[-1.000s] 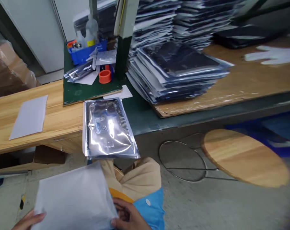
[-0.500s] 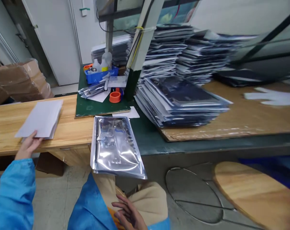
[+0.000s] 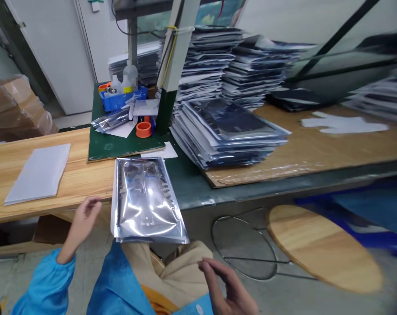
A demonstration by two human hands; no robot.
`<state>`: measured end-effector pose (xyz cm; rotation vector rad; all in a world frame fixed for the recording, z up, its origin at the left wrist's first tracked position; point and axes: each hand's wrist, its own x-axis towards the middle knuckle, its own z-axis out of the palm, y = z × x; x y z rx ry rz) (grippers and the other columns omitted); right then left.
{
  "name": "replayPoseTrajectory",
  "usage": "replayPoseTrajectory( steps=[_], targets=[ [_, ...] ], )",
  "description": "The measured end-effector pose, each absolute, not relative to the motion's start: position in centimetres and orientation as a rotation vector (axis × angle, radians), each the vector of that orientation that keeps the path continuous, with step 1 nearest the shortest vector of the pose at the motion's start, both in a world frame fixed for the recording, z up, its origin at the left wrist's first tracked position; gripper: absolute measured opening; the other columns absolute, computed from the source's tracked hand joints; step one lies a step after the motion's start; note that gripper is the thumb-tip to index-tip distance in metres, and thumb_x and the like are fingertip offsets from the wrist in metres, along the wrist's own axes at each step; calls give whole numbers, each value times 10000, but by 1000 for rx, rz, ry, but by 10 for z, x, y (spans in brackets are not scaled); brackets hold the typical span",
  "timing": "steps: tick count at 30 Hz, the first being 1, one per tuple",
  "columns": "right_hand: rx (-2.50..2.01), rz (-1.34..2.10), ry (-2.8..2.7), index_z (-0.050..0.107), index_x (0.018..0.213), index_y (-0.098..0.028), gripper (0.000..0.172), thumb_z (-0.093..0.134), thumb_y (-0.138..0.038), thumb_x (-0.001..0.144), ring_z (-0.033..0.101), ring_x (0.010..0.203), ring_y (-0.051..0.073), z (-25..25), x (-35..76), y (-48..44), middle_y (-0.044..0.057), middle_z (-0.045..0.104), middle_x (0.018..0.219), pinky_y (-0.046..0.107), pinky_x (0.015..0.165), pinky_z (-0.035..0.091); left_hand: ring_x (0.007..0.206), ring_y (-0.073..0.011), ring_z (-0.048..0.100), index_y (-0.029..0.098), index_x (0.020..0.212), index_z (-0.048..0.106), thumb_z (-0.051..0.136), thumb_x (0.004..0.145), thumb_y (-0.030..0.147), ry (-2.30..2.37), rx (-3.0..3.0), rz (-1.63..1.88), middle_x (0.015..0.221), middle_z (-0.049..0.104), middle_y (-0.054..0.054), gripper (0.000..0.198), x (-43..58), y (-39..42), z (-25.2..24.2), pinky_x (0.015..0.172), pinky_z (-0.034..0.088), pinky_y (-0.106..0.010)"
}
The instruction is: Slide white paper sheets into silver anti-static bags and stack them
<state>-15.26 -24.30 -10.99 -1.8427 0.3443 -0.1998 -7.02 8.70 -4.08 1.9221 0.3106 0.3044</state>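
Observation:
A shiny silver anti-static bag (image 3: 149, 201) with a flat item inside lies over the table's front edge, above my lap. My left hand (image 3: 86, 214) hovers just left of the bag, holding nothing, with its fingers loosely apart. A stack of white paper sheets (image 3: 39, 173) rests on the wooden table to the left of that hand. At lower right, above my thigh, my right hand (image 3: 229, 288) is loosely curled, with a gap between thumb and fingers and nothing seen in it.
Silver-bagged items form a pile (image 3: 231, 131) on cardboard at right, with taller stacks behind. A white glove (image 3: 344, 122) lies farther right. Orange tape (image 3: 143, 129) and a blue tray (image 3: 124, 98) of bottles sit at the back. A wooden stool (image 3: 323, 249) stands at lower right.
My left hand has let go of the paper stack and moved right toward the silver bag. My right hand has moved right. The view has shifted to the right.

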Motion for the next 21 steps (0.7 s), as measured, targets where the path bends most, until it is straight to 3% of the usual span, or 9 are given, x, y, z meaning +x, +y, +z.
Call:
replayPoseTrajectory(
  steps=[2, 6, 11, 13, 15, 17, 21],
  targets=[
    [-1874, -309, 318, 695, 849, -189, 326, 633, -499, 770, 651, 821, 253, -97, -128, -245, 106, 715, 865, 360, 788, 493, 902, -217, 589, 169, 851, 646, 592, 788, 404, 149, 2047, 94, 920, 647, -77, 249, -62, 62, -50, 832, 448, -295],
    [-1725, -112, 170, 676, 900, -162, 369, 632, -502, 766, 629, 788, 223, -81, -78, -230, 96, 693, 856, 325, 716, 493, 955, -229, 545, 181, 831, 628, 517, 838, 406, 128, 2148, 257, 951, 584, -81, 251, -56, 44, -51, 875, 406, -323],
    [-1549, 39, 192, 629, 907, -136, 510, 733, -554, 634, 506, 548, 139, -84, -45, -219, -7, 578, 610, 258, 524, 410, 891, -216, 557, 188, 774, 570, 537, 817, 473, 202, 2008, 291, 902, 585, -58, 290, -53, 30, -23, 802, 430, -310],
    [-1521, 57, 199, 624, 876, -137, 525, 756, -562, 599, 492, 525, 128, -87, -40, -219, -20, 561, 576, 252, 514, 404, 815, -196, 586, 194, 927, 545, 609, 766, 500, 289, 1700, 98, 911, 611, -44, 351, -49, 20, -11, 721, 456, -292],
    [-1490, 89, 198, 626, 855, -140, 543, 776, -573, 563, 507, 525, 131, -86, -38, -221, -17, 573, 557, 254, 519, 414, 774, -188, 610, 234, 1188, 448, 721, 683, 444, 349, 1454, -55, 960, 635, -34, 612, -45, 10, -3, 688, 477, -291],
    [-1461, 120, 198, 620, 874, -147, 582, 788, -586, 530, 524, 519, 138, -80, -36, -224, -22, 580, 538, 253, 507, 422, 825, -193, 627, 262, 1328, 344, 786, 618, 354, 360, 1332, -97, 1068, 637, -46, 842, -42, 3, 1, 717, 493, -294],
    [-1362, 207, 210, 622, 870, -169, 558, 822, -549, 514, 574, 554, 151, -58, -43, -229, -13, 623, 591, 256, 528, 469, 830, -188, 620, 164, 1177, 534, 783, 617, 345, 350, 1347, -128, 1005, 660, -65, 639, -47, 1, 0, 714, 487, -263]
  ],
)
